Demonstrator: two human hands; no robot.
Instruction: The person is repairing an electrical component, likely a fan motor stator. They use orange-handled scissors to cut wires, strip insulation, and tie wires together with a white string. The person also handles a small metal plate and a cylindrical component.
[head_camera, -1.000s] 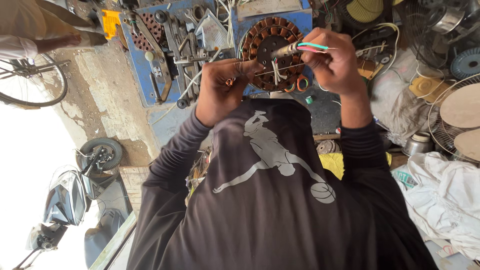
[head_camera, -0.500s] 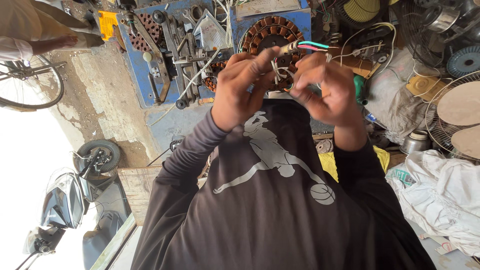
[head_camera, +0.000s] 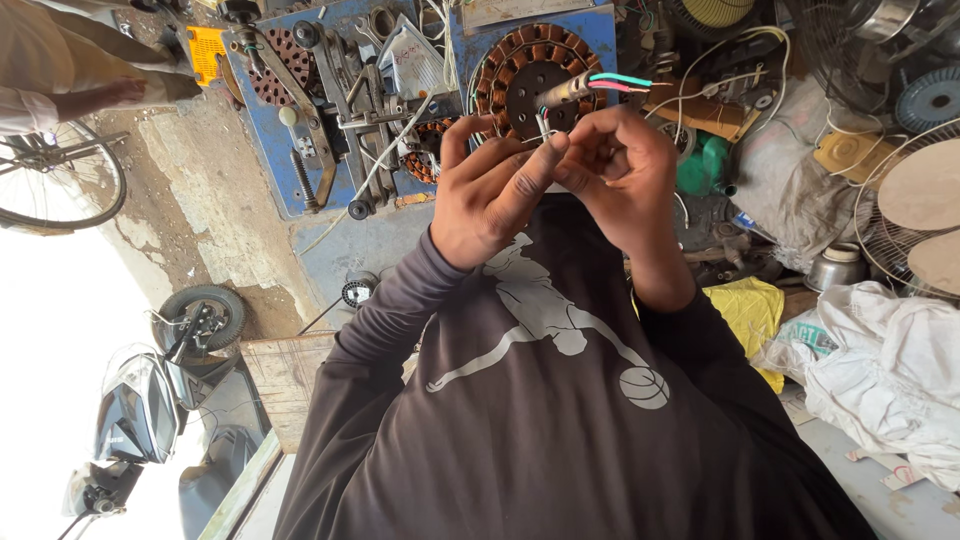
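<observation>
We pinch thin wire ends (head_camera: 545, 128) between our left hand (head_camera: 492, 192) and right hand (head_camera: 622, 168), both grips pressed together, just before a copper-wound stator (head_camera: 510, 75) on the blue desk (head_camera: 350, 240) (tools crowd it); 1 scooter (head_camera: 140, 410) stands on the bright street.

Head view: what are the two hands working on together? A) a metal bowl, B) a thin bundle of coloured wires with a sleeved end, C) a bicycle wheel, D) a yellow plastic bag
B: both the left hand and the right hand pinch the wire bundle in front of the round copper-wound stator.
</observation>
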